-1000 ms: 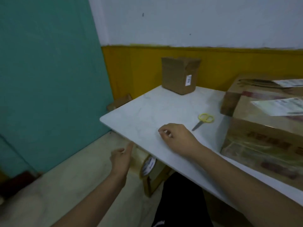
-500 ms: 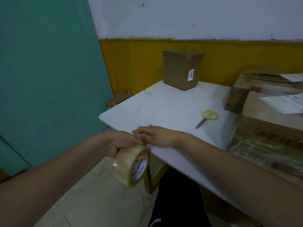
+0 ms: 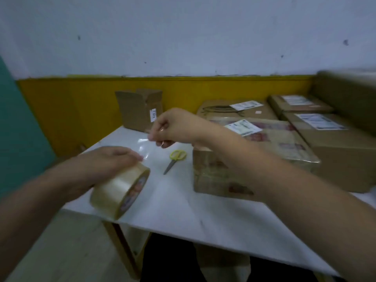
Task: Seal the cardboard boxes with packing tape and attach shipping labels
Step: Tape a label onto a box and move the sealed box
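My left hand [image 3: 107, 159] grips a roll of clear packing tape [image 3: 120, 190] above the near left corner of the white table [image 3: 199, 216]. My right hand [image 3: 173, 127] pinches the free end of the tape, and a short clear strip [image 3: 144, 147] stretches between it and the roll. A small open cardboard box [image 3: 140, 110] with a white sticker stands at the back of the table. Several larger boxes [image 3: 254, 159] bearing white shipping labels [image 3: 243, 127] lie at the right.
Yellow-handled scissors [image 3: 176, 159] lie on the table between the tape and the nearest large box. A yellow and white wall runs behind the table. At the left is a teal panel [image 3: 18, 129]. Floor shows below the table's left edge.
My left hand picked the tape roll up from under the table edge and raised it over the table. My right hand took the tape end and pulled it up and away. The view swung right.
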Tool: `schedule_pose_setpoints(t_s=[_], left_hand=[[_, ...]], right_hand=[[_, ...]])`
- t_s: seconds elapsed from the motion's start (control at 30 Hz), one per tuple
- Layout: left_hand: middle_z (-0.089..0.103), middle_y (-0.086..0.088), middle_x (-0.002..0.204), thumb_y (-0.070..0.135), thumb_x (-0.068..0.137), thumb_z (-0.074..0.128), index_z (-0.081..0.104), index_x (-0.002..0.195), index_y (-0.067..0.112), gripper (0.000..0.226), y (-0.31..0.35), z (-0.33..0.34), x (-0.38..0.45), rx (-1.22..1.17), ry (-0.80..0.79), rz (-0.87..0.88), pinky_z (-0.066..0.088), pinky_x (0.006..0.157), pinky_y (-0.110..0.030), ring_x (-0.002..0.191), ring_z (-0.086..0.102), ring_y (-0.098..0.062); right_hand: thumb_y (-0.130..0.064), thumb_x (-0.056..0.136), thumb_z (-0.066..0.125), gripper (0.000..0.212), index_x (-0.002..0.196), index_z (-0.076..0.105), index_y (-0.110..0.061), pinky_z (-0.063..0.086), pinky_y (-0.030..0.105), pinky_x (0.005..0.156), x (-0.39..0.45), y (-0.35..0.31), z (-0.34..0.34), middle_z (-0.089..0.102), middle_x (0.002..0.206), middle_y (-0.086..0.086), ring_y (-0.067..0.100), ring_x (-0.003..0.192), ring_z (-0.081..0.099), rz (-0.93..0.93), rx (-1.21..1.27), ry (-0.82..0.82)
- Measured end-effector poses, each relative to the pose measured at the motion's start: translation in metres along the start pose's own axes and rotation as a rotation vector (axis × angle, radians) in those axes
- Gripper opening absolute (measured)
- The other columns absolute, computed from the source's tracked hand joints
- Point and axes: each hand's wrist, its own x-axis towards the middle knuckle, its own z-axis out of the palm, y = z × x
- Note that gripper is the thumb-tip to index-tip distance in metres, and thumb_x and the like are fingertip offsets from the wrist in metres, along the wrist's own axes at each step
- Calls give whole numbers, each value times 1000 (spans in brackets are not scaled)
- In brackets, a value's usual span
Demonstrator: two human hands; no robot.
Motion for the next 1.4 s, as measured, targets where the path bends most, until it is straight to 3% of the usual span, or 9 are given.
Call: schedule_pose_setpoints(t_s=[0.13,0.4,0.53,0.7,0.93,1.1,1.2,1.3,1.4], left_hand=[[76,5,104,45,98,57,69,118,31,27,61,78,-42,-167,-129,227,58,90,-41,93,74,-16],[77,6,87,34,96,63,68,111,20,22,83,204,-67,-465,-271,132,59,62,-23,76,74,-7],[77,3,92,45,88,69,70,107,19,32,85,222,-72,-463,-166,128,61,86,-39,83,74,-13],[76,-3,77,40,92,67,74,77,17,28,94,222,-68,-407,-33,166,57,72,-30,70,73,-14],[63,-11,72,51,90,62,61,82,10,42,80,234,-62,-248,54,184,43,59,-25,61,58,-14],[72,-14,91,64,83,66,65,91,7,57,72,228,-48,-299,-55,123,58,87,-47,85,71,-27],[68,1,104,64,81,63,58,99,22,46,62,217,-32,-254,156,177,57,88,-42,93,68,-15],[44,-2,133,60,79,69,48,128,18,68,48,200,0,-182,475,205,50,102,-42,123,51,-21],[50,-13,144,71,74,63,49,141,8,93,36,200,27,-272,356,50,48,102,-37,129,50,-26]], right_hand=[[-16,90,72,15,93,76,-2,60,26,77,-70,-6,-75,75,79,7,13,73,69,61,-148,147],[-21,88,74,12,81,75,-12,57,23,69,-158,42,-120,74,70,4,11,68,70,178,-323,308],[-21,89,73,10,83,75,-12,53,14,65,-162,52,-119,74,72,4,7,68,69,162,-339,331],[-26,87,74,8,81,77,-21,51,22,67,-147,74,-117,72,70,-5,3,65,66,158,-377,426],[-41,79,79,53,127,62,-24,46,29,74,-144,91,-103,50,125,-3,14,98,54,153,-804,504],[-69,85,53,59,130,61,-32,52,39,86,-167,77,-103,64,125,-10,15,112,58,22,-921,302],[-79,81,27,76,141,49,-39,50,42,96,-178,89,-93,55,142,-12,16,127,53,64,-933,142],[-68,92,28,59,139,49,-39,54,43,87,-172,98,-89,65,129,-5,22,113,62,43,-994,180],[-59,98,27,47,129,50,-33,55,40,76,-166,98,-85,71,108,0,24,94,67,45,-1125,159]])
